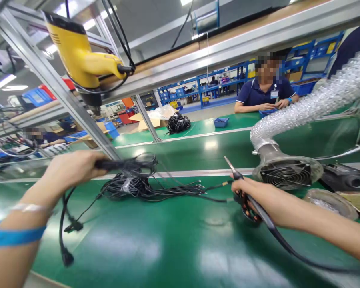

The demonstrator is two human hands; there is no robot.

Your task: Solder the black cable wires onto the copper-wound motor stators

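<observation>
My left hand (pixel 73 168) is closed around black power cords (pixel 132 163) at the left, raised above the green bench. Their moulded plugs (pixel 66 256) dangle below it, blurred. In my right hand (pixel 258 190) is a soldering iron (pixel 235 171), its bare tip pointing up and left and its thick cable trailing to the lower right. Beneath that hand is a round dark part with copper-coloured bits (pixel 249 210); whether my fingers hold it too, I cannot tell. Between my hands lies a tied bundle of black cables (pixel 127 186), stripped ends toward the right.
A fume extractor fan (pixel 285 176) with a silvery duct (pixel 312 100) stands right, beside a black soldering stand (pixel 345 178) and a shallow dish (pixel 330 204). A yellow heat gun (pixel 78 56) hangs upper left on the metal frame. Across the bench, a co-worker (pixel 267 88) handles a blue tray.
</observation>
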